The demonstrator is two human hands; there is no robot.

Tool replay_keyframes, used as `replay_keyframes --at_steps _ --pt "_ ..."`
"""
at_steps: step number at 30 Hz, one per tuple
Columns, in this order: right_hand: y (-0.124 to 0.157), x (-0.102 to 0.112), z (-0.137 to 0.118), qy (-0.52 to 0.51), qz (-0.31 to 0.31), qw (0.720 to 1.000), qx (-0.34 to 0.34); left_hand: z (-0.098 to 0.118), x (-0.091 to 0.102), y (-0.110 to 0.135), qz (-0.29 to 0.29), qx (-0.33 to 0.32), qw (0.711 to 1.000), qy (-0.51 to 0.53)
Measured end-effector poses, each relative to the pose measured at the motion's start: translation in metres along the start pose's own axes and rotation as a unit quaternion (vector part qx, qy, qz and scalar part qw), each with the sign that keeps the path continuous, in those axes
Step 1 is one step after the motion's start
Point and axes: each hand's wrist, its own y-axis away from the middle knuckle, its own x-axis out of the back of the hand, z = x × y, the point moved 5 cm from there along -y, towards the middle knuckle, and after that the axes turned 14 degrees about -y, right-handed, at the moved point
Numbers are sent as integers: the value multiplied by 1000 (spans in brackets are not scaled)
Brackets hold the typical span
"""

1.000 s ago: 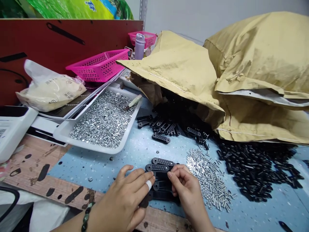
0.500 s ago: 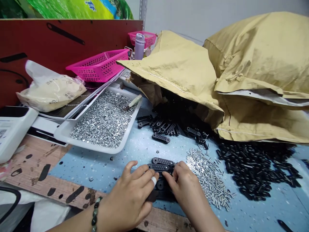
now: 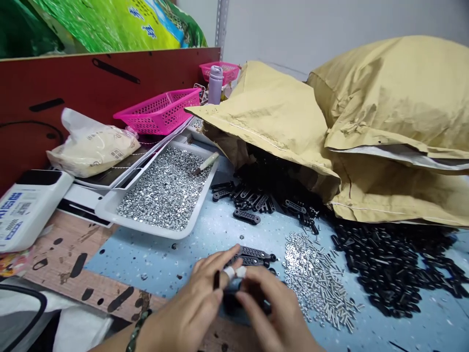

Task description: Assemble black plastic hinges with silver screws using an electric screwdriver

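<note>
Fingers (image 3: pixel 220 266) of both hands bunch together over perforated black plastic bars (image 3: pixel 254 255), grip unclear.

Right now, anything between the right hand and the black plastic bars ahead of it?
Nothing visible: the right hand sits directly before the black plastic bars, with the left hand beside it and the silver screws off to its right.

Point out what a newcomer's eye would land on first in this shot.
The big tan paper sacks fill the right side, with a heap of black plastic bars in front of them. Left of centre sits a white tray full of silver nuts. At bottom centre, the left hand and right hand hover over a few black bars.
</note>
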Motion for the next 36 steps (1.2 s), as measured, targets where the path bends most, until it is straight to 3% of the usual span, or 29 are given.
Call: replay_keyframes --at_steps 3,5,10,18,25,29,32,34,36 --pt "-1 22 28 -109 130 977 -132 -7 4 -1 32 11 997 -75" --pt "-3 25 46 -161 167 952 -200 -7 2 -3 28 -23 988 -152" --pt "-10 15 63 -157 156 945 -240 -4 -5 -5 29 -85 964 -251" --pt "-11 16 69 -143 145 944 -260 0 -3 -4 30 -98 955 -277" --pt "-15 12 64 -42 123 965 -229 4 -3 -7 39 -90 960 -261" --pt "-18 19 58 130 103 969 -182 6 -3 -12 64 -78 965 -241" --pt "-19 27 43 251 107 956 -108 8 0 -17 72 -69 969 -224" --pt "-19 23 26 239 75 967 -33 10 2 -22 55 -61 975 -207" --pt "-17 11 6 171 -9 984 40 14 4 -26 38 -59 981 -181"
